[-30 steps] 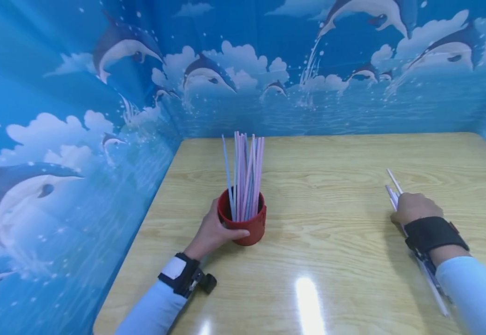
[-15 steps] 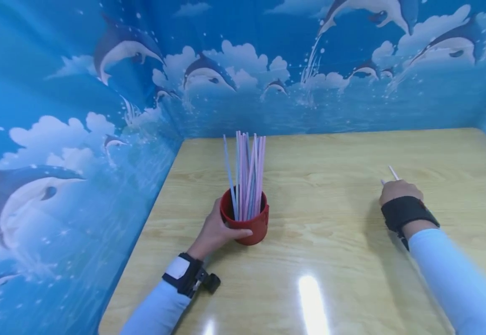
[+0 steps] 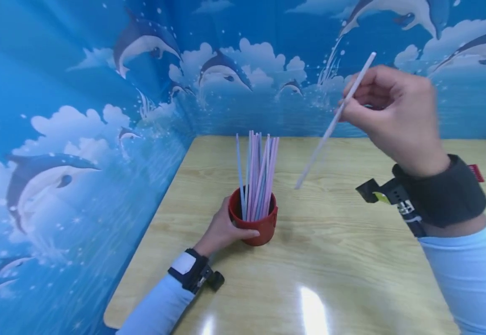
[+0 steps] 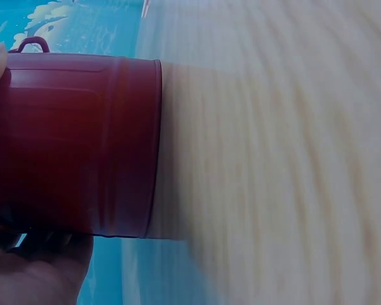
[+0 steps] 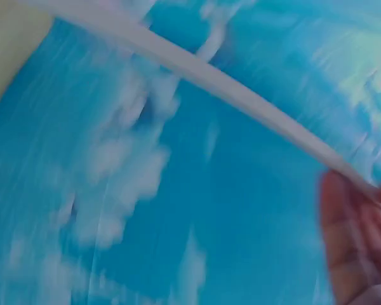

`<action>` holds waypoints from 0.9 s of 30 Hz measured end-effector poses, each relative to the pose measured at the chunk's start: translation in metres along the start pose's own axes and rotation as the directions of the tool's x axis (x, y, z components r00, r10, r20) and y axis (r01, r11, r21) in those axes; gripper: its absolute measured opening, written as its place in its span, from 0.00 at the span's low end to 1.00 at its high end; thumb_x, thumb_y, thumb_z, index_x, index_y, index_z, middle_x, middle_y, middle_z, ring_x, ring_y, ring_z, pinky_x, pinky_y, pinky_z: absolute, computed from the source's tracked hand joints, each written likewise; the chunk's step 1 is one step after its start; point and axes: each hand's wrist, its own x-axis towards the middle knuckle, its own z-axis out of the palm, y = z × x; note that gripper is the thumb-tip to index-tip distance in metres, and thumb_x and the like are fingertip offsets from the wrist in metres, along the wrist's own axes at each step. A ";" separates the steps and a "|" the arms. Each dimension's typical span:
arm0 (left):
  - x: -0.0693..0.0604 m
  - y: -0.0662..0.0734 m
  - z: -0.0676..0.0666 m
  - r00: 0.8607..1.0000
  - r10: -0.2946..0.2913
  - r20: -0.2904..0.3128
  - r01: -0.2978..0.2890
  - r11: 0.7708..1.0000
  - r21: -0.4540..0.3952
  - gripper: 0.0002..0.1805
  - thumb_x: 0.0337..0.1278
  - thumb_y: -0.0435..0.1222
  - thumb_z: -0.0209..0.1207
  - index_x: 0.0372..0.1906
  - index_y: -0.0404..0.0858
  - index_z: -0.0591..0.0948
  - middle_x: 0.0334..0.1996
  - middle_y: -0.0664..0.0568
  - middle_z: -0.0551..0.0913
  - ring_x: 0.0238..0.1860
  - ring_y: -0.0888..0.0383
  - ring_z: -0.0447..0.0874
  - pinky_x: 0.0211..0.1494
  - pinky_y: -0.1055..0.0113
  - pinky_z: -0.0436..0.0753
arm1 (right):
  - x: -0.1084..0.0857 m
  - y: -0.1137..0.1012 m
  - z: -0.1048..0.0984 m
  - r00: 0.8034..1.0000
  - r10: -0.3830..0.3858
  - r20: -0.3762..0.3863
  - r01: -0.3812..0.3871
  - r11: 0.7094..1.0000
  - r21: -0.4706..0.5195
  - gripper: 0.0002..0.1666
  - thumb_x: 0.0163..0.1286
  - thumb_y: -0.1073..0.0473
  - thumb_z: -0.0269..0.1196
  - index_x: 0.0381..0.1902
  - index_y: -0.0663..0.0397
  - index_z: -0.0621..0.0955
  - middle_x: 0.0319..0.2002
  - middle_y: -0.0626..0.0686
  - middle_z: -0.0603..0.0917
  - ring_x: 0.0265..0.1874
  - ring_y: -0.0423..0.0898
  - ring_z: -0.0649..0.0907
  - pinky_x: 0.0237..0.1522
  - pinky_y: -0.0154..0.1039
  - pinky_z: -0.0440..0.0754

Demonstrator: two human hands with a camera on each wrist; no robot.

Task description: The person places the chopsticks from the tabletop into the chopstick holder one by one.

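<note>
Right hand (image 3: pixel 402 121) pinches one pale stick (image 3: pixel 333 124) between thumb and fingers; the grip is narrow. Half a second earlier it was low over the tabletop (image 3: pixel 352 251) at the right, with stick tips protruding beyond it. It is now raised well above the surface, in front of the printed backdrop (image 3: pixel 234 109). Result: pick-up is complete, and the stick is in transit, not yet inserted. Whether sticks remain under the right sleeve (image 3: pixel 462 274) cannot be determined.

Left hand (image 3: pixel 225 230) remains wrapped around the red cup (image 3: pixel 266 230), thumb across the front wall. The cup stands upright on the tabletop and holds a bundle of sticks (image 3: pixel 259 179), so the receiving position is steadied.

Orientation of the held stick: long axis oblique, upper end to the right, lower end down and to the left. The lower end points toward the cup's side but lies to the right of the bundle, apart from it. By comparison, the bundled sticks stand near upright. Insertion would probably require leftward travel and a steeper axis.
</note>
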 end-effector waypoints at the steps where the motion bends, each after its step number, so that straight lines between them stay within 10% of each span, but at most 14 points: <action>1: -0.001 0.003 0.000 1.000 -0.009 0.005 0.009 1.000 -0.005 0.53 0.16 0.53 0.68 0.58 0.60 0.51 0.55 0.66 0.62 0.57 0.62 0.61 0.56 0.56 0.68 | 0.000 -0.006 0.007 0.998 -0.057 -0.036 0.060 0.994 0.095 0.05 0.52 0.70 0.56 0.28 0.68 0.77 0.22 0.48 0.80 0.22 0.37 0.81 0.30 0.27 0.79; 5: -0.004 0.018 -0.001 1.000 -0.014 0.024 0.015 1.000 -0.015 0.53 0.20 0.49 0.69 0.59 0.57 0.50 0.56 0.64 0.61 0.58 0.62 0.61 0.57 0.57 0.67 | -0.008 -0.010 0.038 0.996 -0.088 -0.013 0.088 0.953 0.290 0.05 0.51 0.72 0.56 0.28 0.69 0.76 0.24 0.54 0.81 0.22 0.40 0.81 0.26 0.31 0.80; 10: -0.003 0.029 -0.001 0.998 0.052 0.034 -0.052 0.999 -0.008 0.51 0.25 0.44 0.68 0.60 0.54 0.50 0.57 0.61 0.62 0.57 0.61 0.62 0.57 0.58 0.67 | -0.025 0.014 0.076 0.985 0.004 0.171 -0.025 0.992 0.123 0.06 0.54 0.63 0.57 0.31 0.56 0.78 0.26 0.49 0.81 0.24 0.36 0.79 0.28 0.28 0.79; 16: 0.000 0.031 0.002 0.994 0.088 0.065 -0.088 0.996 -0.006 0.51 0.26 0.41 0.68 0.61 0.52 0.50 0.57 0.60 0.62 0.57 0.60 0.62 0.58 0.60 0.67 | -0.045 0.042 0.101 0.919 0.179 0.352 -0.187 0.982 -0.011 0.06 0.56 0.61 0.54 0.29 0.53 0.78 0.25 0.48 0.81 0.24 0.37 0.79 0.29 0.31 0.79; 23: 0.000 0.030 0.001 0.996 0.075 0.047 -0.074 0.997 -0.018 0.53 0.24 0.41 0.69 0.61 0.52 0.50 0.57 0.60 0.62 0.57 0.60 0.62 0.57 0.59 0.68 | -0.053 0.068 0.064 0.851 0.358 0.384 -0.270 0.926 -0.264 0.13 0.59 0.49 0.53 0.32 0.50 0.79 0.22 0.49 0.81 0.19 0.40 0.79 0.22 0.33 0.77; 27: 0.000 0.029 -0.001 0.998 0.050 0.038 -0.049 0.999 -0.022 0.52 0.24 0.42 0.69 0.60 0.54 0.50 0.56 0.62 0.62 0.57 0.61 0.62 0.56 0.58 0.69 | -0.069 0.104 0.013 0.819 0.462 0.340 -0.239 0.814 -0.530 0.15 0.60 0.51 0.52 0.24 0.55 0.78 0.14 0.49 0.76 0.11 0.40 0.72 0.14 0.34 0.68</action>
